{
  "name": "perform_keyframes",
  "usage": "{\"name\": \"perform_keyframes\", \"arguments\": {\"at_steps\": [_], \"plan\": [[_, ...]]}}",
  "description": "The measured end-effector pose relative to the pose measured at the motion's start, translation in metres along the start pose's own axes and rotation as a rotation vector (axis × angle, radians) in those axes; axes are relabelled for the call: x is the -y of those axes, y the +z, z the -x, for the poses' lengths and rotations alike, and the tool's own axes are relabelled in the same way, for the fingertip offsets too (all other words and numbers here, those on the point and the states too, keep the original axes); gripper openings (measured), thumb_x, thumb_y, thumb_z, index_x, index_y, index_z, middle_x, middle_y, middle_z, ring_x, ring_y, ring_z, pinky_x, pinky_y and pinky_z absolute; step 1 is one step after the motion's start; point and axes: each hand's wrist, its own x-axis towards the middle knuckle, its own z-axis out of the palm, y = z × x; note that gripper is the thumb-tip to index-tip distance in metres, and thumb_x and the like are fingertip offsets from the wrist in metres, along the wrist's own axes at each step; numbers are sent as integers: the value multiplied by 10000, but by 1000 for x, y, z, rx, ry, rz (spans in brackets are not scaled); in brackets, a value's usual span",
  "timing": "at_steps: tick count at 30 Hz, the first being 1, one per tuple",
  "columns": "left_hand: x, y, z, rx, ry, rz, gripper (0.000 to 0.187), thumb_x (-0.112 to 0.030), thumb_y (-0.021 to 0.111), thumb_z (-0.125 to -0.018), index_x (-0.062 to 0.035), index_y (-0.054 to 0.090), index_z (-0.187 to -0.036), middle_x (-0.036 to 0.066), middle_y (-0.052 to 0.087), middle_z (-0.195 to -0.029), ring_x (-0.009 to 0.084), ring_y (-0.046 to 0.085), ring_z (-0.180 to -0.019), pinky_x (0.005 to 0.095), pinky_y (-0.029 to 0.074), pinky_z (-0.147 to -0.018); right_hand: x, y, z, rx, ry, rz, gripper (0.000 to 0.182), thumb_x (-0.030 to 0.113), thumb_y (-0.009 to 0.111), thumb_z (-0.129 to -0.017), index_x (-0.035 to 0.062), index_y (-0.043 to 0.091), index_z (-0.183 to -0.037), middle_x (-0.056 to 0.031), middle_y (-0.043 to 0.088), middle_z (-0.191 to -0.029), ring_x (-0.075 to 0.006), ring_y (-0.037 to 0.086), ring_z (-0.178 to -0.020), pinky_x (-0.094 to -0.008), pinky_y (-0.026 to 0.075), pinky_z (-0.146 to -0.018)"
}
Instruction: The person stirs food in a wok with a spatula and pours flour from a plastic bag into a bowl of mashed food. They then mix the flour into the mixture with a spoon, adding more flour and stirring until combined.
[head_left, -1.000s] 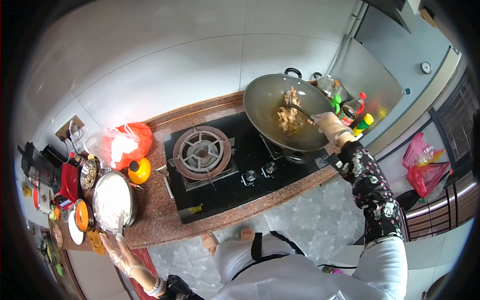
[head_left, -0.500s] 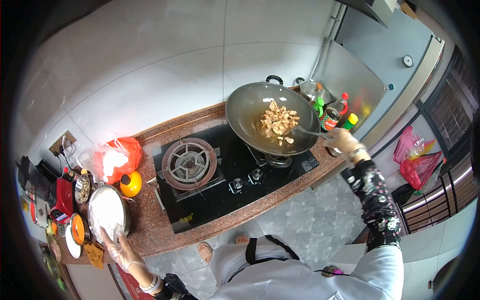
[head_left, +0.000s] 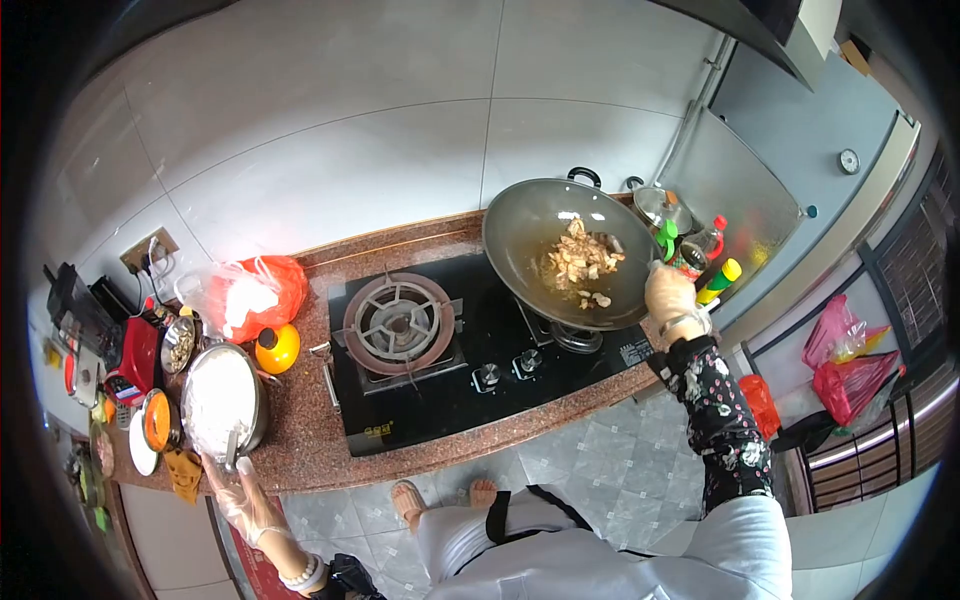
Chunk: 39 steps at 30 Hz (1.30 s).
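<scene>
My right hand (head_left: 670, 292), in a clear plastic glove, is closed at the wok's right rim around the handle of a spatula (head_left: 614, 243). Only a small part of the spatula shows among the browned meat pieces (head_left: 580, 254) in the dark wok (head_left: 520, 220). Some oily liquid lies around the meat. My left hand (head_left: 245, 508), gloved too, holds nothing; its fingers are spread beside the near rim of a metal pot (head_left: 262, 410) with white contents. The handle of a metal utensil (head_left: 232, 448) sticks up from that pot, close to my fingertips.
A bare burner (head_left: 398, 325) sits left of the wok on the black gas hob (head_left: 430, 410). Bottles (head_left: 718, 282) and a lidded pot (head_left: 662, 207) stand to the right. Left are a red bag (head_left: 290, 275), an orange-yellow round object (head_left: 278, 350), an orange-filled bowl (head_left: 157, 420) and a brown cloth (head_left: 183, 473).
My right hand has shifted nearer to the wok, and the meat is gathered more closely. My left hand has drawn back slightly from the pot. The whole view has shifted a little.
</scene>
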Motion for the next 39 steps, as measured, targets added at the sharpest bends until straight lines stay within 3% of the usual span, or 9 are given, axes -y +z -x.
{"name": "perform_keyframes", "arguments": {"at_steps": [5,8,10,14,20,26,29,36,39], "plan": [[-6,0,4,-19,-26,-65,609,-128,600,-936,-1,322,-1463,172,366,-1482,247,350,-1353,367,238,-1127,11,-29,32,66,-137,46,164,122,506,-877,41,643,-915,-180,694,-864,-331,693,-848,-435,559,-728],[1,3,9,-10,4,119,609,-142,603,-935,6,327,-1458,175,368,-1480,253,344,-1358,375,243,-1124,4,-57,12,51,-154,16,176,125,514,-864,65,664,-933,-179,693,-885,-346,684,-859,-441,548,-741],[3,7,11,-15,8,61,608,-146,602,-934,10,330,-1455,178,366,-1480,256,342,-1359,382,244,-1123,-1,-35,-18,-22,-156,-46,193,158,493,-891,47,646,-927,-199,680,-864,-371,671,-830,-479,533,-730],[-12,8,18,-11,33,-101,611,-147,604,-926,15,335,-1450,188,365,-1478,267,346,-1358,391,241,-1125,22,10,-55,1,-181,32,174,109,522,-853,23,642,-947,-192,691,-930,-346,682,-882,-425,551,-779],[6,0,17,-52,49,-61,628,-203,615,-924,18,343,-1445,204,384,-1457,293,354,-1356,403,251,-1124,47,-7,16,166,-243,-57,185,93,495,-876,-5,625,-963,-240,684,-932,-363,683,-892,-434,548,-784],[4,5,19,-15,57,-152,633,-232,614,-925,-3,345,-1451,214,366,-1464,313,349,-1361,415,249,-1126,5,-70,44,-14,-390,-58,167,95,499,-870,51,629,-964,-179,663,-757,-371,668,-735,-461,535,-624],[-6,7,21,-22,45,-182,620,-229,607,-930,-2,352,-1447,213,370,-1461,314,351,-1361,415,245,-1128,5,-99,61,-13,-407,-9,251,120,580,-823,86,625,-1067,-174,653,-757,-355,658,-740,-452,521,-633],[0,4,16,-33,97,-122,597,-172,612,-926,18,363,-1434,199,386,-1449,297,360,-1353,392,250,-1121,-6,-48,49,-194,-337,-54,212,144,555,-849,144,669,-1027,-136,653,-727,-310,668,-689,-438,524,-588],[5,-5,13,-37,104,-148,596,-169,613,-924,23,364,-1431,207,387,-1445,296,370,-1343,389,263,-1116,-19,-30,31,-197,-218,-45,196,187,509,-888,125,666,-987,-160,671,-746,-349,664,-704,-457,528,-611]]}}
